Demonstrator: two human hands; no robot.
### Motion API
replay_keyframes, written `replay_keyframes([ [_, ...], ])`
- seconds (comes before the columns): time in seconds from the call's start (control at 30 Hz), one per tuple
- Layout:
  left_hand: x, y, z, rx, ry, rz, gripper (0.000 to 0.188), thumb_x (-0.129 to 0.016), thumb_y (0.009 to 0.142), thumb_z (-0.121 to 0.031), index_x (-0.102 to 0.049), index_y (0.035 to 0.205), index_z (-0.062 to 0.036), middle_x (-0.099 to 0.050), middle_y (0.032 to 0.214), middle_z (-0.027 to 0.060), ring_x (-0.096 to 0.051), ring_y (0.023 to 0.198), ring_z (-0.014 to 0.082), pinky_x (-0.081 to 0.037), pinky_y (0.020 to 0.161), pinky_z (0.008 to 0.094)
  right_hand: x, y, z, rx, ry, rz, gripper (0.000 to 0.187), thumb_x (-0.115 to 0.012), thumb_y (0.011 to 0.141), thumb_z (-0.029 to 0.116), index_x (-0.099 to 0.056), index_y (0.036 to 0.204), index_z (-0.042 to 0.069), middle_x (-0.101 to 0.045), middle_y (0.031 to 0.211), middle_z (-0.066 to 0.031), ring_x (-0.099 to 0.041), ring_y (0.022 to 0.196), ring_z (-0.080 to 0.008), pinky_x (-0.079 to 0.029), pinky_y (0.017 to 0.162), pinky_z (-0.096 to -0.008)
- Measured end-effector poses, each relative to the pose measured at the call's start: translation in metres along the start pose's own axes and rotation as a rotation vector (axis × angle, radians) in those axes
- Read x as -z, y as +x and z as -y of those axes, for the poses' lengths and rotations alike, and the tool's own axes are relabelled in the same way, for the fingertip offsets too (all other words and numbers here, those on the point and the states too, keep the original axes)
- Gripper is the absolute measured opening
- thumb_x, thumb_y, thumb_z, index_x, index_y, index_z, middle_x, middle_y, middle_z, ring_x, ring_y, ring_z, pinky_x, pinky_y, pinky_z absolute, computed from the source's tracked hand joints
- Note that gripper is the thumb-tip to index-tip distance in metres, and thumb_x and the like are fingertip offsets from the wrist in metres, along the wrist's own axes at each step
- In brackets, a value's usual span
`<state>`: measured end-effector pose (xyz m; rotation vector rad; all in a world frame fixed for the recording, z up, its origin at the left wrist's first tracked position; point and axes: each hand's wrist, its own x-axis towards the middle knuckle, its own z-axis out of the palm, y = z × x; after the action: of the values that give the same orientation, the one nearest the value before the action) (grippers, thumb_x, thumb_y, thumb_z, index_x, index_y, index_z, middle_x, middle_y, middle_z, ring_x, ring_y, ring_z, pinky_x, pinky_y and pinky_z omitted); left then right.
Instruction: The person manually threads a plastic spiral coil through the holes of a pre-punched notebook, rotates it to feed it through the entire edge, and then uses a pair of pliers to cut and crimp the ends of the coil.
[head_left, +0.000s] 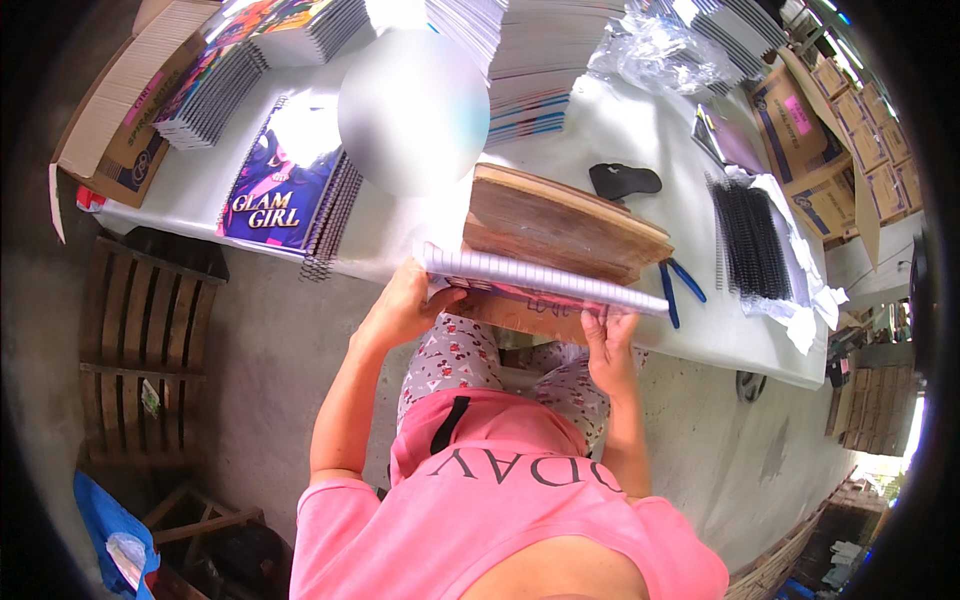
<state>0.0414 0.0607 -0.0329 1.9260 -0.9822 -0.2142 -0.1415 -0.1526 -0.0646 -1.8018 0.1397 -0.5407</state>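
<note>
Between both hands a notebook (540, 278) is held up on edge over the near side of the table, its white page edges facing up. My left hand (402, 308) grips its left end, with the thumb on the side toward me. At the right end, my right hand (610, 350) pinches the lower edge, thumb toward me. Its cover is mostly hidden from this angle. Just behind the notebook lies a thick wooden board (560, 220). Blue-handled pliers (683, 290) rest beside the notebook's right end.
Spiral notebooks with purple covers (275, 190) lie at left, near bound stacks (215, 95) and an open carton (130, 110). Tall paper stacks (545, 60) stand behind. A black object (625, 180), black binding coils (755, 240) and cartons (800, 130) are at right. Crumpled plastic (665, 55) lies farther back.
</note>
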Motion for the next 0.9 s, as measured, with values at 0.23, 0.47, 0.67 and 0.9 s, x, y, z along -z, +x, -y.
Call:
replay_keyframes([
  [0.23,0.029,0.017,-0.013,-0.053,0.010,-0.171,0.024,-0.062,0.078,0.005,-0.050,0.098,-0.0007,-0.051,0.069,0.0156,-0.052,0.059,0.0268,-0.042,0.054,0.0337,-0.003,0.042,0.052,0.062,-0.002,-0.328,0.040,-0.057,0.089,0.003,-0.037,0.125,0.000,-0.058,0.107,-0.0081,-0.055,0.086,-0.0114,-0.043,0.075,-0.0240],
  [0.47,0.024,0.087,-0.014,-0.183,-0.121,-0.502,0.022,-0.064,0.079,0.000,-0.043,0.084,-0.0002,-0.046,0.063,0.0125,-0.041,0.054,0.0228,-0.040,0.052,0.0301,0.023,0.135,0.111,0.242,-0.171,-0.253,0.031,-0.057,0.088,0.001,-0.045,0.117,0.000,-0.061,0.092,-0.0057,-0.054,0.081,-0.0085,-0.043,0.074,-0.0227],
  [0.67,-0.017,0.079,0.018,-0.131,-0.155,-0.518,0.021,-0.061,0.081,0.003,-0.043,0.091,0.0000,-0.049,0.064,0.0150,-0.049,0.056,0.0266,-0.043,0.054,0.0319,0.035,0.133,0.099,0.118,-0.228,-0.154,0.030,-0.057,0.088,0.002,-0.047,0.116,0.001,-0.063,0.095,-0.0077,-0.058,0.081,-0.0118,-0.044,0.075,-0.0242],
  [0.9,-0.029,0.044,0.034,0.075,0.173,-0.335,0.023,-0.051,0.077,0.008,-0.046,0.099,0.0018,-0.053,0.085,0.0232,-0.052,0.082,0.0422,-0.041,0.070,0.0462,0.146,0.125,0.059,-0.025,-0.305,-0.155,0.049,-0.065,0.085,0.022,-0.050,0.128,0.005,-0.054,0.127,-0.0100,-0.051,0.116,-0.0203,-0.041,0.095,-0.0327],
])
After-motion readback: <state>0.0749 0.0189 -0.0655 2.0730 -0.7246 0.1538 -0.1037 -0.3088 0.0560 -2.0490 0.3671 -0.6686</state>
